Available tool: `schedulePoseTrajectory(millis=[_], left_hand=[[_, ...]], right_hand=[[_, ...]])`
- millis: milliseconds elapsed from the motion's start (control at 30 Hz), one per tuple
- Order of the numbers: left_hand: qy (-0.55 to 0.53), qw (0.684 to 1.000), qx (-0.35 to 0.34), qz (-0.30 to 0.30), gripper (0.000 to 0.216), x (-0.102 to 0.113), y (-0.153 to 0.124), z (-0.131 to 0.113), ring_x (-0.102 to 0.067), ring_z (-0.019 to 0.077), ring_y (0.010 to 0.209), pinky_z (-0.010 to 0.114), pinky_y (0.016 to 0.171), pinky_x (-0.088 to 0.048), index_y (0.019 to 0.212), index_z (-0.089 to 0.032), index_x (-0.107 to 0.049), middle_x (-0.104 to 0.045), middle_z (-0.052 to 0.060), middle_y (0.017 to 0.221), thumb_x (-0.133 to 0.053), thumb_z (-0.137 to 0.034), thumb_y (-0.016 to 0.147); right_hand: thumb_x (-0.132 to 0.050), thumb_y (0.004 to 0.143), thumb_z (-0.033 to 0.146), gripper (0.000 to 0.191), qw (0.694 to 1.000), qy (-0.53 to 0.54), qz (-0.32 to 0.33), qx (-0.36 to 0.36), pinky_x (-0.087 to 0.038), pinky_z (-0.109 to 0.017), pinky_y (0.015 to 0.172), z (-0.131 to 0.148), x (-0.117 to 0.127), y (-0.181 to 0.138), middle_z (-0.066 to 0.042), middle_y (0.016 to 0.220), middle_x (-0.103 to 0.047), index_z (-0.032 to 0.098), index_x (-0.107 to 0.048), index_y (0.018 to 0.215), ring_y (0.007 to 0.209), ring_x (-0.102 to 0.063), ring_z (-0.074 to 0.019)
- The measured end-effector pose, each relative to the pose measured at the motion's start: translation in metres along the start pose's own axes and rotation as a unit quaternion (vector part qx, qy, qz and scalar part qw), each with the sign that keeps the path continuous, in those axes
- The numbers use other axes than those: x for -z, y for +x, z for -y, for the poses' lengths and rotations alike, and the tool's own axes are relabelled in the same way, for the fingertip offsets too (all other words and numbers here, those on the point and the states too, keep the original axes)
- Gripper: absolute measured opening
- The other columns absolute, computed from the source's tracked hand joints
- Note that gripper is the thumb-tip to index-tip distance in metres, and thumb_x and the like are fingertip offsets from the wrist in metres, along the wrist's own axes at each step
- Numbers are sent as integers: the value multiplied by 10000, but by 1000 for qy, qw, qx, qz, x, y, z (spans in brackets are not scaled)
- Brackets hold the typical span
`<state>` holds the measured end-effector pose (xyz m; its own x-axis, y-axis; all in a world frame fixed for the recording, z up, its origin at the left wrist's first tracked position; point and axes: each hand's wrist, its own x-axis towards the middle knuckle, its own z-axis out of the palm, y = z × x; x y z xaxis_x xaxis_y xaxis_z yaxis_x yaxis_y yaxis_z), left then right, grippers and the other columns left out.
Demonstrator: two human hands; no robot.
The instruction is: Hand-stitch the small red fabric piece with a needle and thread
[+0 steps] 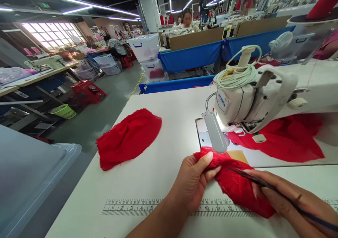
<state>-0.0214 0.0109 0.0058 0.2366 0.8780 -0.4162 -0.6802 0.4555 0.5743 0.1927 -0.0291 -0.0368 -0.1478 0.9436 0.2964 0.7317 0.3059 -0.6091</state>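
My left hand pinches the upper end of a red fabric piece between thumb and fingers, just in front of the sewing machine's head. Dark pointed tweezers lie in my right hand, their tips over the fabric. Fingers of that hand also touch the piece's right side. A white JUKI sewing machine stands behind, its lamp lit above the needle area, which is mostly hidden. More red fabric lies under the machine's arm. Another red piece rests flat at the left of the table.
A printed ruler runs along the white table. At the lower left is a translucent plastic bin. A red thread cone stands upper right. Beyond are blue cloth troughs, stacked boxes, a red stool and people at other machines.
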Motion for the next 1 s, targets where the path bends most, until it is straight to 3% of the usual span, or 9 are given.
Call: schedulePoseTrajectory(millis=[33,100,200,333,433,1000], left_hand=[[-2,1000,0,-1,120,0,0,0,-701,147,808,241,832,-559,744,-75,-737,-751,101,825,-759,-190,772],[-2,1000,1,2,120,0,0,0,-694,139,788,239,831,-559,751,-68,-736,-745,103,814,-756,-184,774],[-2,1000,8,1,122,0,0,0,-693,148,810,259,853,-558,762,-62,-732,-739,110,816,-751,-182,778],[-14,1000,14,-3,122,1,-1,0,-689,150,818,277,872,-555,742,-65,-725,-731,103,802,-744,-179,781],[-4,1000,12,9,127,1,-2,0,-691,163,855,273,882,-545,781,-59,-734,-740,123,833,-727,-185,796],[2,1000,14,-6,148,1,-1,0,-682,184,883,322,929,-519,796,-70,-729,-741,122,850,-731,-217,781]], right_hand=[[-556,876,439,351,999,-11,17,42,-583,-208,780,3,2,7,52,1121,-729,412,-650,1213,1017,-701,-188],[-554,895,400,379,998,-21,19,62,-569,-194,812,8,3,14,48,1194,-697,403,-608,1270,1074,-677,-175],[-533,914,388,364,999,-23,-21,15,-569,-144,678,12,0,14,18,1190,-687,363,-613,1268,999,-703,-157],[-550,898,406,327,997,-49,-59,23,-541,-121,540,14,-6,13,39,1119,-706,371,-646,1208,910,-723,-140],[-561,888,402,300,993,-63,-94,42,-552,-127,559,13,-7,17,46,1071,-730,365,-672,1163,850,-731,-132],[-547,909,386,277,993,-62,-77,65,-580,-145,663,14,-4,25,63,1098,-734,350,-672,1153,914,-727,-135]])
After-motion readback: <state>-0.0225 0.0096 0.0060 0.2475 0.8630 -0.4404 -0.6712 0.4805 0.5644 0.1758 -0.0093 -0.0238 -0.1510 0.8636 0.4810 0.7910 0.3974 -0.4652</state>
